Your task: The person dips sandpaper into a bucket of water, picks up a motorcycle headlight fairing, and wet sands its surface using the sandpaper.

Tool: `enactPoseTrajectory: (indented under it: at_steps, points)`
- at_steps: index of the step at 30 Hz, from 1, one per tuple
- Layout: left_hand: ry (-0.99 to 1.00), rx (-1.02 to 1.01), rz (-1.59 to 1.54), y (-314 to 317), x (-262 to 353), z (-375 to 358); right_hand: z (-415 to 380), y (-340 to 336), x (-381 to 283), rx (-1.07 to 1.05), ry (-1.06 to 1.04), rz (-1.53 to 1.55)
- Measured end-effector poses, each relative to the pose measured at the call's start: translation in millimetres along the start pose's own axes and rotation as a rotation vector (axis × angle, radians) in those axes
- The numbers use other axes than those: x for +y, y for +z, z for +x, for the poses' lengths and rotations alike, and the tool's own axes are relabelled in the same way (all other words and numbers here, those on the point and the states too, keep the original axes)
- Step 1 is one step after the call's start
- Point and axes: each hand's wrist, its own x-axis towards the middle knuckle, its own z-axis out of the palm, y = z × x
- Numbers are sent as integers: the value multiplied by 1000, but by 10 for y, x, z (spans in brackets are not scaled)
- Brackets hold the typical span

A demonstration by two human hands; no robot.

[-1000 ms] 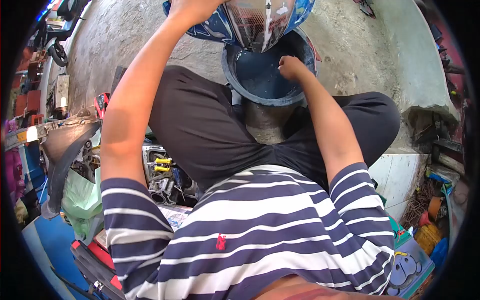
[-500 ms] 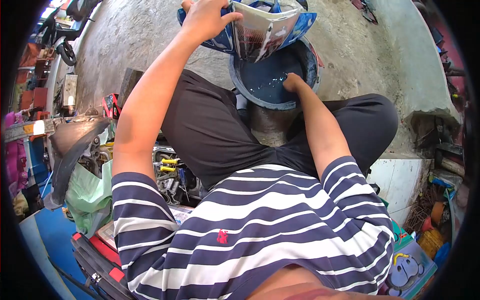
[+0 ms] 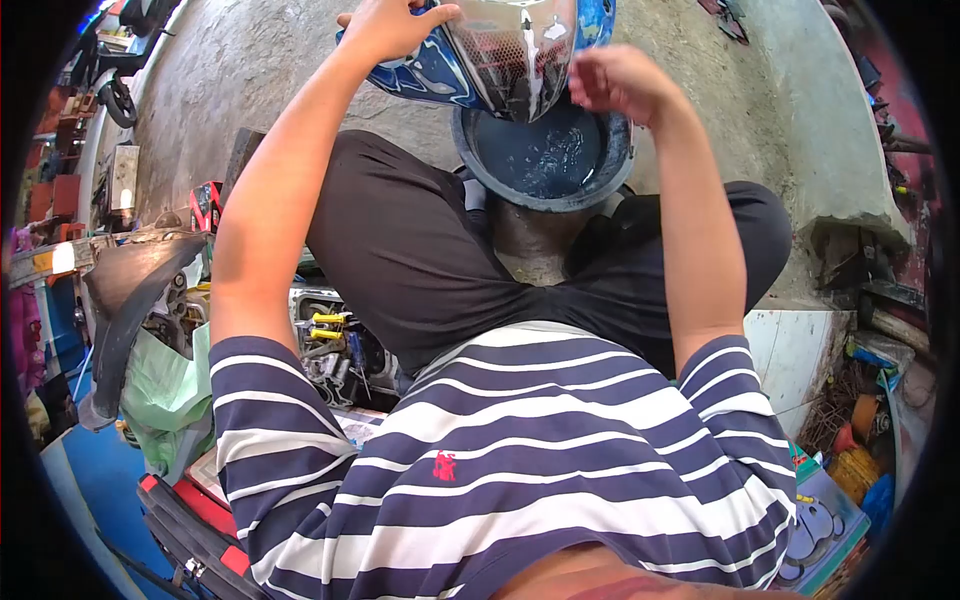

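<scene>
A blue, white and black motorcycle fairing (image 3: 505, 62) with a mesh pattern is held up at the top of the view, its lower tip over a dark bucket of water (image 3: 622, 160). My left hand (image 3: 395, 28) grips its upper left edge, thumb lying over the front. Beside the fairing's right side is my right hand (image 3: 625, 85), raised above the bucket's rim, with its fingers loosely bent and slightly blurred. Nothing shows in that palm. Ripples and bright glints break the dark water. The fairing's top is cut off by the frame.
My bent legs (image 3: 400, 230) flank the bucket on the concrete floor (image 3: 270, 70). At left are engine parts, yellow-handled tools (image 3: 328, 325) and a green plastic bag (image 3: 165, 390). White tiles (image 3: 795, 360) and a concrete ledge (image 3: 845, 150) are at right.
My right hand has come up out of the bucket to the fairing's right side. The fairing has shifted slightly left with my left hand still on it. The water is more rippled.
</scene>
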Motion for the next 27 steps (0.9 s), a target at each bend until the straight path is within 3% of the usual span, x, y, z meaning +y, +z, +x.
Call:
enactPoseTrajectory:
  at_steps: [4, 8, 11, 15, 20, 23, 26, 27]
  points:
    - [138, -77, -144, 126, 53, 14, -255, 198, -446, -27, -249, -166]
    - [110, -202, -230, 223, 90, 13, -106, 243, -283, 7, -341, -318]
    - [98, -288, -203, 340, -24, 106, -119, 198, -208, 46, -362, -239]
    - [74, -257, -264, 361, -64, 85, -62, 40, -129, 174, -438, -288]
    - [88, -270, -123, 320, -106, 198, 149, -188, -17, 271, -366, -282]
    - [76, -191, -124, 360, -224, 215, 592, -560, 282, 480, -436, -438]
    - [70, -118, -202, 328, -249, 202, 712, -780, 433, 541, -148, -253]
    - [64, -97, -213, 316, -259, 200, 788, -847, 515, 468, -80, -304]
